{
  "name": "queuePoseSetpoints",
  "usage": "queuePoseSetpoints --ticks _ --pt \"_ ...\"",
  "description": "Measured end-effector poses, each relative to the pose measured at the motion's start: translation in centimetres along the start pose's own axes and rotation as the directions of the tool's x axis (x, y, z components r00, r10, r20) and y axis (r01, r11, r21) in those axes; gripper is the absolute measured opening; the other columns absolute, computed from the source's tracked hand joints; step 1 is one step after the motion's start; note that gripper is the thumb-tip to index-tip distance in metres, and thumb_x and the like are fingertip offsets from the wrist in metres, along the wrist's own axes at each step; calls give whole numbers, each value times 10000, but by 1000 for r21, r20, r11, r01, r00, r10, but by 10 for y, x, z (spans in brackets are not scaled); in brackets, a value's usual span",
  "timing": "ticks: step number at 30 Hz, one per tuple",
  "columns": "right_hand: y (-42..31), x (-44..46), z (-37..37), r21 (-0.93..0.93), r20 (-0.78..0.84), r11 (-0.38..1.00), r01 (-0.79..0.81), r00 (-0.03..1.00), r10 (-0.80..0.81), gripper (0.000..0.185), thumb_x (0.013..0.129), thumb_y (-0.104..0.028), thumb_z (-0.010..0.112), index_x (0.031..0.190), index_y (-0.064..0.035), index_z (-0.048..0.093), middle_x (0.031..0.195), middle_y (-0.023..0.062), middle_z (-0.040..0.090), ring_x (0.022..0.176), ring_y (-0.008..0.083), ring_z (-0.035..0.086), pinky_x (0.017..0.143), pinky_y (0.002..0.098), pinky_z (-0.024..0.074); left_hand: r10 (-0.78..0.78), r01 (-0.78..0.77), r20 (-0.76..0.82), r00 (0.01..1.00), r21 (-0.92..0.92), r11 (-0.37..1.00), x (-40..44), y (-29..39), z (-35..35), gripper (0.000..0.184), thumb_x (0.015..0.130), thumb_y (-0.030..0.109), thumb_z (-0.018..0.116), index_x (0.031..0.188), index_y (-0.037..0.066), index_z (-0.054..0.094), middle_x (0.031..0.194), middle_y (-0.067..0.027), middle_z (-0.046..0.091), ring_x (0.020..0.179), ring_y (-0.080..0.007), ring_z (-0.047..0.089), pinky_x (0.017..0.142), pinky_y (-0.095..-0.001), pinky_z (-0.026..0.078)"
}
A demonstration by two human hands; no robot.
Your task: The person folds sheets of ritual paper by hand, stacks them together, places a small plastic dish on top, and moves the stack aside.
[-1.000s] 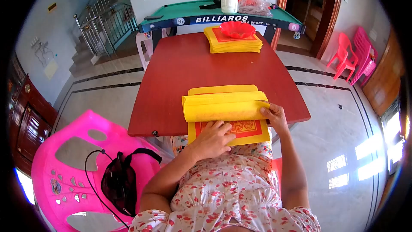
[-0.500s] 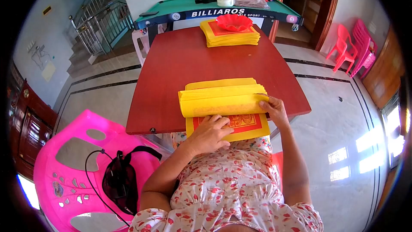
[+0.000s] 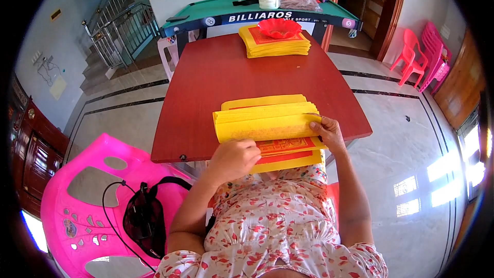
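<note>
A thick stack of yellow paper sheets (image 3: 267, 119), its near part curled over into a fold, lies at the near edge of the red table. My right hand (image 3: 328, 133) pinches the right end of that fold between thumb and fingers. Below the fold, a sheet with a red printed panel (image 3: 288, 145) is raised a little over another red-and-yellow sheet (image 3: 288, 160) at my lap. My left hand (image 3: 234, 158) has its fingers curled at the raised sheet's left side; the fingertips are partly hidden behind the hand.
On the far end of the red table (image 3: 206, 87) sits another pile of yellow paper (image 3: 278, 50) with a red scalloped dish (image 3: 279, 28) on top. A green billiard table (image 3: 221, 6) stands behind. A pink chair (image 3: 87, 185) holding a black bag (image 3: 144, 219) is at my left.
My left hand has gone from lying on the printed sheet to curling at its left side. The printed sheet has lifted, showing another sheet under it. My right hand stays at the fold.
</note>
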State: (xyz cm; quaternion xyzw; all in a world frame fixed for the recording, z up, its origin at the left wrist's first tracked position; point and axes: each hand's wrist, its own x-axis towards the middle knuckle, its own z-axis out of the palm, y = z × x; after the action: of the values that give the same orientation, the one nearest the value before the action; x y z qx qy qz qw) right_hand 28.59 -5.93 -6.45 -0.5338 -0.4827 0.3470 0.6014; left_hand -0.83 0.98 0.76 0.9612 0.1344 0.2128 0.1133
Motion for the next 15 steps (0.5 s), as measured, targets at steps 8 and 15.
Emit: queuePoseSetpoints --ticks 8,15 --pt "-9 -3 0 56 21 998 7 1000 -9 261 887 -216 586 1020 3 636 829 29 640 712 73 581 639 219 495 -88 112 -189 978 122 986 -8 -14 -20 90 769 126 620 755 38 624 727 -78 597 715 -232 602 629 -353 502" --pt "-13 -6 -5 24 25 999 -44 999 43 445 910 -407 493 1063 -10 624 869 73 648 740 106 618 666 238 516 -104 150 -348 932 108 983 -3 -18 -15 84 773 87 617 768 5 596 741 -99 575 690 -260 579 612 -363 479"
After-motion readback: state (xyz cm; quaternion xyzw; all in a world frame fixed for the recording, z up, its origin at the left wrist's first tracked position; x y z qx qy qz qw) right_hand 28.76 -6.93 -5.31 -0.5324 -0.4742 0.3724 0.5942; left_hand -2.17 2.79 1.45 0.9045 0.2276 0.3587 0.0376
